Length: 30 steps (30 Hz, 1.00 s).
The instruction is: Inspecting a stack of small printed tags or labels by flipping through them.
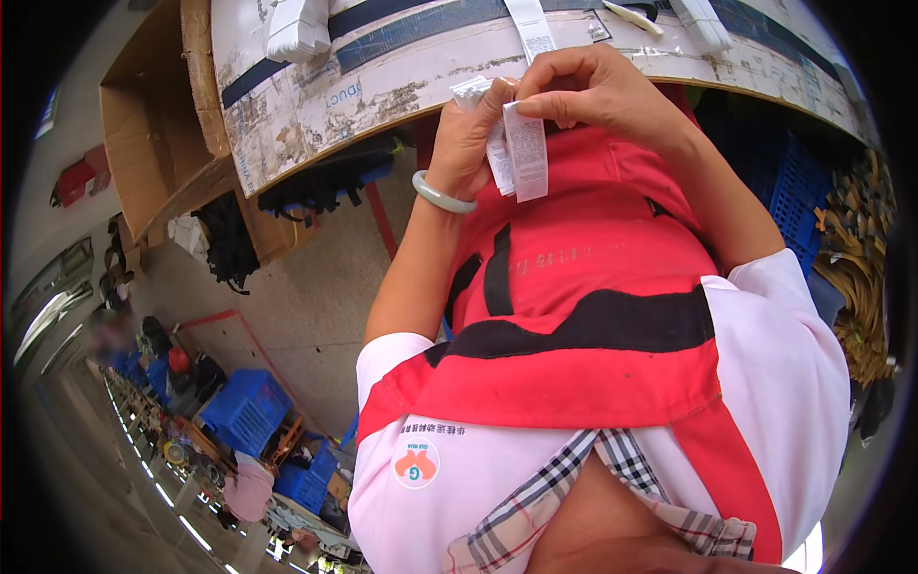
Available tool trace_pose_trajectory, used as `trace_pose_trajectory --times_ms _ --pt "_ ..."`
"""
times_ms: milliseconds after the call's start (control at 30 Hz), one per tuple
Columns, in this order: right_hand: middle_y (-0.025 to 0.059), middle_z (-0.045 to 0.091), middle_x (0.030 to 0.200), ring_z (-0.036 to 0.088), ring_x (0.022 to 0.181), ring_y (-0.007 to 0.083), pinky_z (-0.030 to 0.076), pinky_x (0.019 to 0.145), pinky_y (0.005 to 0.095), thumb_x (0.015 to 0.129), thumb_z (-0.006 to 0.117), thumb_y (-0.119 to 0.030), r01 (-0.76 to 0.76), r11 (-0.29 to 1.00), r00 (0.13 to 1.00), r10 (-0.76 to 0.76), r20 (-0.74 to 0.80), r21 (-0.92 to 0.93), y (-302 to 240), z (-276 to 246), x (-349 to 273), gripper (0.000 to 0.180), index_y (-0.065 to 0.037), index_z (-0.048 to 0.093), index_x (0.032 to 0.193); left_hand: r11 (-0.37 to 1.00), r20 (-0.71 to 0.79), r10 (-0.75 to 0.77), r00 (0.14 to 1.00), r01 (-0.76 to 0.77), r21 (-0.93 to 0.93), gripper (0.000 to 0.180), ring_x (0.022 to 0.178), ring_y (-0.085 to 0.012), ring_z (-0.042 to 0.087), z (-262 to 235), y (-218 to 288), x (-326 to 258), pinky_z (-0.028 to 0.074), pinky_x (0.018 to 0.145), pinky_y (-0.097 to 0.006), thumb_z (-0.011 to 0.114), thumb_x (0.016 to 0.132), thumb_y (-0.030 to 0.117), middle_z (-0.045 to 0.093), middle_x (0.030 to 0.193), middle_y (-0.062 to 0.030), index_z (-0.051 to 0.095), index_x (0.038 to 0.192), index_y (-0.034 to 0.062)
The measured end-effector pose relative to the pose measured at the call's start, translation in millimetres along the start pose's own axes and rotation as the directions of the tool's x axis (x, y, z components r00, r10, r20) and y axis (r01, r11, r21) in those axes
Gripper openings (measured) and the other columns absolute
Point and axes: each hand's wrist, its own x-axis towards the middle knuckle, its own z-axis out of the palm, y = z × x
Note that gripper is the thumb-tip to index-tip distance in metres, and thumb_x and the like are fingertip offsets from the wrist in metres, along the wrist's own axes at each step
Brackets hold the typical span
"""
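Note:
My left hand [466, 139], with a pale bangle at its wrist, is closed round a small bundle of folded white labels [498, 161] at the table's near edge. My right hand [607, 96] meets it from the right, thumb and forefinger pinched at the top of one printed white label [529, 165]. That label hangs down in front of my red apron [583, 220], beside the bundle. Just beyond my fingers, another printed label strip [531, 29] lies on the table.
The worn, cardboard-covered table [287, 143] bears a white label stack [298, 31] at left, another stack [701, 24] at right and a pale pointed tool [633, 17]. An open cardboard box [158, 115] stands left. Blue crates [247, 411] and people are farther off.

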Motion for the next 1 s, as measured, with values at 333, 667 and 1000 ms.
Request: trace_pose_trajectory --times_ms 333,667,1000 --pt "-0.0002 0.061 0.096 0.055 0.076 0.0097 0.047 0.067 0.0245 0.089 0.069 -0.018 0.153 0.783 0.854 -0.411 -0.318 -0.603 52 -40 38 0.018 -0.009 0.071 0.103 0.993 0.033 -0.040 0.999 0.036 0.112 0.021 0.067 -0.0136 0.062 -7 1 7 0.052 0.059 -0.025 0.072 0.086 0.010 0.065 0.081 -0.0055 0.062 0.102 0.0005" --pt "0.0018 0.057 0.093 0.054 0.072 0.0112 0.046 0.066 0.0240 0.086 0.070 -0.013 0.189 0.719 0.788 -0.518 -0.334 -0.669 66 -48 53 0.012 -0.005 0.069 0.094 0.885 -0.065 0.159 0.985 -0.113 0.453 0.018 0.058 -0.0079 0.054 0 -1 11 0.041 0.051 -0.022 0.076 0.081 0.005 0.062 0.071 -0.0028 0.067 0.096 0.0012" --pt "0.0016 0.063 0.089 0.057 0.073 0.0104 0.048 0.067 0.0243 0.090 0.068 -0.015 0.392 0.804 0.842 -0.509 -0.177 -0.447 27 -16 15 0.014 -0.003 0.069 0.097 0.528 0.176 0.494 0.852 -0.455 0.717 0.018 0.074 -0.0098 0.064 8 27 8 0.052 0.066 -0.024 0.068 0.080 -0.004 0.070 0.084 -0.0042 0.070 0.098 -0.0006"
